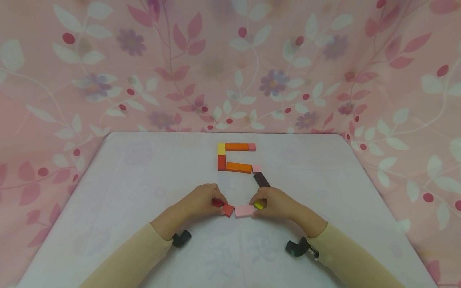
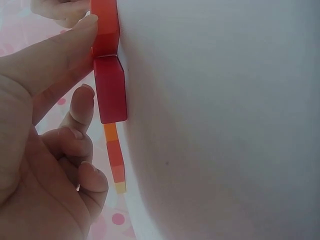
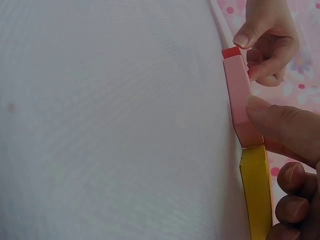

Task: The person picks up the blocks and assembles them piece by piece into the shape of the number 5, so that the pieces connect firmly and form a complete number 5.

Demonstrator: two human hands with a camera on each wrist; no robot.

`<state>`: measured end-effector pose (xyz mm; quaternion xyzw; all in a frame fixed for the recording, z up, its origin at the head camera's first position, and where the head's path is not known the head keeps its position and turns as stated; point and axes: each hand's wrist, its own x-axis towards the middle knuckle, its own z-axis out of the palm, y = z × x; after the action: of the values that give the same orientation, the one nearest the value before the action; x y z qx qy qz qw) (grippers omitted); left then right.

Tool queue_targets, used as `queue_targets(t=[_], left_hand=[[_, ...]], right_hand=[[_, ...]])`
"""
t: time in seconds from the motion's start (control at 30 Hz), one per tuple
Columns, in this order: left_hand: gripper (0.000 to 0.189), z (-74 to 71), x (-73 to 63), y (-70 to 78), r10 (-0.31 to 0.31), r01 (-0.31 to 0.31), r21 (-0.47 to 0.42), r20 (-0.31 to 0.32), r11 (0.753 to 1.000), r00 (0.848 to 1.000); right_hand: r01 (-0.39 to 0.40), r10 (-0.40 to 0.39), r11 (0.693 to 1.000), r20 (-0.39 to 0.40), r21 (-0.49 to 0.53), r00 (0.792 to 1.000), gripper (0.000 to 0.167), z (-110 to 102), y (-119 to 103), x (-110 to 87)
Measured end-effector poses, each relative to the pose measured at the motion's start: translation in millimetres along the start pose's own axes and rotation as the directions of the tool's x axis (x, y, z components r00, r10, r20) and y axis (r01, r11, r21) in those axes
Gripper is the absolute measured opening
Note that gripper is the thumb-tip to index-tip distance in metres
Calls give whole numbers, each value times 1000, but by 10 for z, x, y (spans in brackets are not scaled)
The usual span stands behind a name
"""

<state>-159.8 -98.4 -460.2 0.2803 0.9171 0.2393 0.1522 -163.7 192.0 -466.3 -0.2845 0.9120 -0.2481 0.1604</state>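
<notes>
My left hand (image 1: pixel 205 200) pinches an orange-red block (image 1: pixel 228 210) between thumb and forefinger. A dark red block (image 2: pixel 111 90) touches its end, beside that hand's curled lower fingers. To the right, my right hand (image 1: pixel 279 204) pinches a longer pink block (image 1: pixel 243 211), with the thumb on its near side. The pink block's right end meets a yellow block (image 3: pixel 256 192), partly covered by the right hand in the head view. The orange-red and pink blocks lie end to end, nearly touching. Beyond the right hand, a dark brown block (image 1: pixel 261 179) lies slanted.
Farther back, an orange block (image 1: pixel 239 167) lies between a small pink block (image 1: pixel 256 168) and a red block (image 1: pixel 221 163). A yellow block (image 1: pixel 221 149), another orange block (image 1: pixel 236 147) and a small pink block (image 1: pixel 251 147) continue the line on the white table (image 1: pixel 119 192).
</notes>
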Motion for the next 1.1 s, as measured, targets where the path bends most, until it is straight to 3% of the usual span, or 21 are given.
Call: queue_targets(t=[0.93,1.1], left_hand=[[28,-15,-24,30,-6,6,-2,-4,1000,1000],[32,-26,-38,12,-12,12,-3,-13,1000,1000]], right_hand=[[3,-3,1000,6,16,1000,29,-4,10,-5],[11,-10,999,-26,49,1000,24,-65,44,-29]])
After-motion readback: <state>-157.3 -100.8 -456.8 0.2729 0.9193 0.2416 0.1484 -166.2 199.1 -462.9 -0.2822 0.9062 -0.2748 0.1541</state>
